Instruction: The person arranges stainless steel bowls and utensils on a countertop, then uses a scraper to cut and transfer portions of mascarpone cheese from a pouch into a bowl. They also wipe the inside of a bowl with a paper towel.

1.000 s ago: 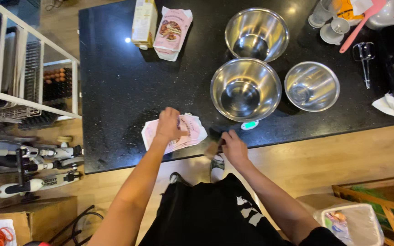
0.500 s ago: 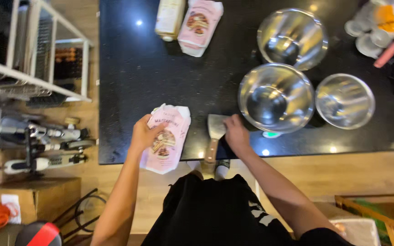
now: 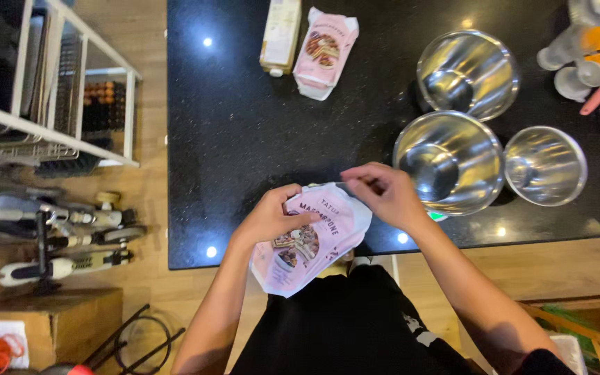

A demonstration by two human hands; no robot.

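Pink pouch point(image 3: 310, 239) held over near edge of black counter point(image 3: 230, 139), tilted, so top corner can be reached. Left hand point(image 3: 269, 219) curled around pouch side, steadying it. Right hand point(image 3: 383, 194) pinching top corner of pouch, fingers pressed together, as if for tearing. Just right: large steel bowl point(image 3: 449, 163), placed close, smaller bowl point(image 3: 545, 165) beside. Farther: third bowl point(image 3: 467, 73). Far edge: second pink pouch point(image 3: 324, 52) and pale carton point(image 3: 280, 35), lying flat, well apart from hands.
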